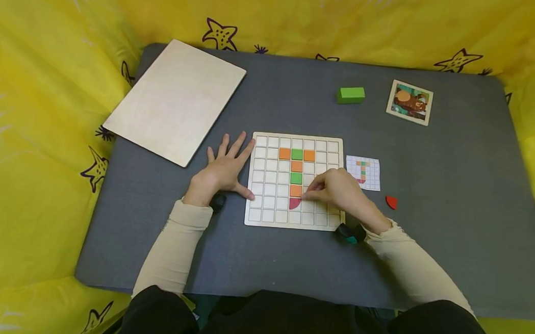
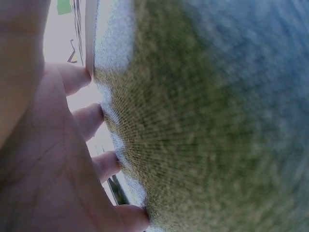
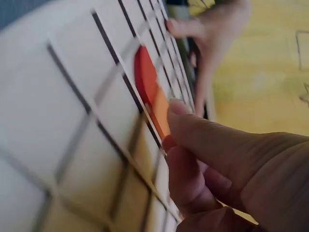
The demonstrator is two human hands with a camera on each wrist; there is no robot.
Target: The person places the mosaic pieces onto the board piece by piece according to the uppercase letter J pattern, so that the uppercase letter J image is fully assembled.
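Note:
A wooden grid board [image 1: 261, 216] lies before me. In one column sit orange and green squares, topped by a row with a green square [image 1: 297, 154] between two orange ones. Under the lowest orange square [image 1: 295, 190] is a red quarter-circle piece [image 1: 295, 204]. My right hand [image 1: 341, 191] is over the board, thumb and index fingertips together beside these two pieces; nothing shows between them. The right wrist view has the red piece [image 3: 145, 77] just beyond the thumb [image 3: 207, 128]. With fingers spread, my left hand [image 1: 223, 172] rests at the board's left edge, thumb on its rim.
A pattern card [image 1: 372, 181] lies right of the board, with another red quarter-circle [image 1: 391, 202] near it. Farther back are a green block [image 1: 351, 95] and a bear picture tile [image 1: 410, 102]. A large plain wooden panel [image 1: 179, 100] lies at the left.

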